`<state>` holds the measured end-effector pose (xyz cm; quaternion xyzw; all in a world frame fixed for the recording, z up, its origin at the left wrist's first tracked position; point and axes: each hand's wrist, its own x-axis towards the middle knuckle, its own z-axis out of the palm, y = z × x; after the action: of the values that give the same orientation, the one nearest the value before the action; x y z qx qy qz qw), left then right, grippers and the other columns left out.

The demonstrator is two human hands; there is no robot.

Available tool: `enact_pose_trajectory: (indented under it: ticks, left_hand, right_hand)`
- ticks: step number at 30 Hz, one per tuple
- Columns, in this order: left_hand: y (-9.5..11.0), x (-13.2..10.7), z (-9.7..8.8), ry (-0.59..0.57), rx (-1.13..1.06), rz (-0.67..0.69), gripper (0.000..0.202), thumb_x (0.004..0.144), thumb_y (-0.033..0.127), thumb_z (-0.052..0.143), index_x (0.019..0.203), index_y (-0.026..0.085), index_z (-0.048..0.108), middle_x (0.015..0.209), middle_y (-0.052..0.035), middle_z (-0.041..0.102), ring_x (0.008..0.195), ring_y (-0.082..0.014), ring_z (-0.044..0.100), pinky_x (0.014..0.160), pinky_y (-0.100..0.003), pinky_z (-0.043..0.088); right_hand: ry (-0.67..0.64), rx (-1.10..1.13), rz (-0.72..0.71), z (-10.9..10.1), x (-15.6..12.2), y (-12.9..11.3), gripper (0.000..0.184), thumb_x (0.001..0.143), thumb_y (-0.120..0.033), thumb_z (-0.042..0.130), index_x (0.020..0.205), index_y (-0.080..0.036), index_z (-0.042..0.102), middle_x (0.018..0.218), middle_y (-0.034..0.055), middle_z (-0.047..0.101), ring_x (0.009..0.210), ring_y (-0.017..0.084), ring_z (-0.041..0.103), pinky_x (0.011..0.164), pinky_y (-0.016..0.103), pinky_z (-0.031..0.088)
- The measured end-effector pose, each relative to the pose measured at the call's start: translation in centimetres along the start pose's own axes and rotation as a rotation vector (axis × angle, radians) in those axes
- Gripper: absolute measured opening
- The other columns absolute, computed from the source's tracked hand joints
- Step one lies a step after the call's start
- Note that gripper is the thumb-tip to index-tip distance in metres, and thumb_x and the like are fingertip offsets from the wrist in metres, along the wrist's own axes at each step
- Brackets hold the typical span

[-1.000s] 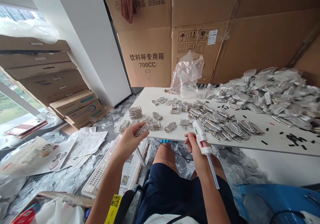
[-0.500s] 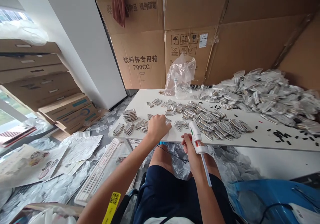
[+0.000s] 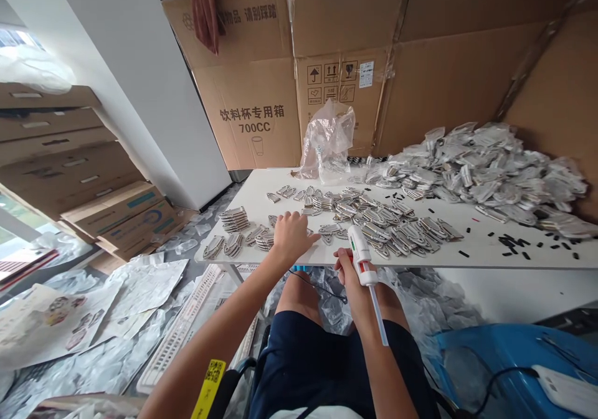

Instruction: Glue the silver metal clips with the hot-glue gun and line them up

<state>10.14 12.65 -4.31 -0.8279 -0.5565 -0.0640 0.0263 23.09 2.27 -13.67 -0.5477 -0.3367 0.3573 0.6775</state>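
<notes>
A white glue gun (image 3: 360,256) with a clear glue stick out its back is gripped in my right hand (image 3: 348,276) just off the front edge of the white table (image 3: 471,254). My left hand (image 3: 290,236) rests on the table with fingers curled over small silver metal pieces (image 3: 327,228); what lies under the fingers is hidden. Short stacks of the same pieces (image 3: 235,218) sit to its left. A spread of loose silver pieces (image 3: 397,220) lies to its right.
A big heap of bagged pieces (image 3: 490,173) fills the table's far right, with small black bits (image 3: 514,244) scattered in front. A crumpled clear plastic bag (image 3: 327,142) stands at the back. Cardboard boxes (image 3: 261,83) line the wall. Paper and plastic litter the floor at left (image 3: 140,282).
My left hand, which held a silver piece near the table's edge, has moved right onto the table and lies over the pieces. The right hand with the glue gun has stayed put.
</notes>
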Motion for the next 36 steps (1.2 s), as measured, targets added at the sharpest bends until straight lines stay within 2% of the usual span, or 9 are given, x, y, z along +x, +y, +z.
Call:
enact_pose_trajectory:
  ticks: [3, 6, 10, 14, 18, 23, 28, 34, 36]
  left_hand:
    - [0.8, 1.3, 0.6, -0.017, -0.049, 0.106, 0.044, 0.096, 0.052, 0.074, 0.124, 0.018, 0.079, 0.125, -0.0137, 0.079, 0.125, -0.0352, 0.07, 0.109, -0.045, 0.049]
    - [1.8, 3.1, 1.6, -0.063, -0.082, 0.174, 0.034, 0.094, 0.044, 0.078, 0.115, 0.018, 0.081, 0.117, -0.0116, 0.081, 0.122, -0.0329, 0.071, 0.111, -0.045, 0.048]
    - [2.6, 5.0, 2.4, -0.093, -0.121, 0.185, 0.025, 0.095, 0.039, 0.08, 0.104, 0.016, 0.078, 0.112, -0.0089, 0.08, 0.116, -0.0284, 0.072, 0.113, -0.053, 0.049]
    - [2.2, 5.0, 1.9, -0.046, -0.245, 0.158, 0.016, 0.086, 0.03, 0.084, 0.094, 0.016, 0.081, 0.096, -0.0079, 0.082, 0.101, -0.0296, 0.076, 0.103, -0.049, 0.056]
    - [1.2, 2.0, 0.2, 0.073, -0.424, 0.137, 0.022, 0.084, 0.026, 0.079, 0.103, 0.017, 0.083, 0.106, -0.0099, 0.083, 0.102, -0.0298, 0.077, 0.094, -0.041, 0.059]
    - [-0.5, -4.6, -2.0, 0.125, -0.765, 0.185, 0.033, 0.086, 0.026, 0.08, 0.119, 0.022, 0.081, 0.118, -0.0065, 0.081, 0.106, -0.023, 0.076, 0.098, -0.035, 0.06]
    - [-2.3, -9.3, -2.5, -0.085, -1.271, 0.215, 0.041, 0.086, 0.03, 0.085, 0.125, 0.023, 0.078, 0.131, -0.0106, 0.074, 0.089, -0.0185, 0.073, 0.089, -0.037, 0.064]
    - [-3.3, -11.3, -2.7, -0.093, -1.522, 0.024, 0.047, 0.083, 0.033, 0.089, 0.126, 0.023, 0.075, 0.134, -0.013, 0.074, 0.085, -0.018, 0.071, 0.084, -0.038, 0.064]
    - [-3.4, -11.6, -2.8, -0.11, -1.566, -0.026, 0.042, 0.085, 0.034, 0.088, 0.124, 0.023, 0.077, 0.133, -0.0123, 0.074, 0.092, -0.0207, 0.074, 0.09, -0.04, 0.063]
  right_hand:
    - [0.011, 0.015, 0.009, 0.0, 0.0, 0.0, 0.05, 0.089, -0.067, 0.075, 0.084, -0.018, 0.075, 0.062, 0.0013, 0.066, 0.046, 0.013, 0.05, 0.045, 0.028, 0.038]
    - [0.008, 0.011, -0.003, -0.2, 0.0, -0.1, 0.049, 0.089, -0.068, 0.074, 0.083, -0.019, 0.074, 0.062, 0.0019, 0.067, 0.046, 0.014, 0.051, 0.045, 0.029, 0.038]
    - [0.004, 0.002, 0.022, -0.5, 0.2, 0.0, 0.047, 0.089, -0.067, 0.074, 0.082, -0.02, 0.074, 0.06, 0.0008, 0.065, 0.044, 0.014, 0.047, 0.043, 0.03, 0.035]
    - [0.013, 0.067, 0.05, -0.6, 0.4, 0.0, 0.046, 0.088, -0.067, 0.076, 0.083, -0.021, 0.073, 0.061, -0.001, 0.063, 0.043, 0.012, 0.044, 0.044, 0.029, 0.033]
    - [0.022, 0.152, 0.063, -0.3, 0.2, -0.3, 0.051, 0.087, -0.069, 0.079, 0.088, -0.018, 0.073, 0.063, -0.0022, 0.062, 0.044, 0.009, 0.04, 0.045, 0.027, 0.029]
    - [0.056, 0.226, 0.026, -0.3, -0.1, -1.2, 0.057, 0.093, -0.073, 0.072, 0.11, -0.018, 0.073, 0.074, -0.0026, 0.064, 0.046, 0.006, 0.041, 0.046, 0.024, 0.027]
    - [-0.153, 0.276, 0.005, -0.2, -1.0, -1.9, 0.044, 0.092, -0.06, 0.081, 0.108, -0.019, 0.076, 0.078, -0.003, 0.061, 0.051, 0.007, 0.043, 0.05, 0.025, 0.033]
    - [-0.39, 0.218, -0.05, 0.4, -2.4, -1.6, 0.026, 0.097, -0.047, 0.078, 0.101, -0.021, 0.077, 0.062, -0.0065, 0.049, 0.055, 0.01, 0.041, 0.053, 0.026, 0.035]
    - [-0.452, 0.202, -0.06, 0.7, -2.7, -1.7, 0.024, 0.099, -0.046, 0.077, 0.103, -0.023, 0.078, 0.063, -0.0065, 0.049, 0.056, 0.011, 0.041, 0.054, 0.027, 0.035]
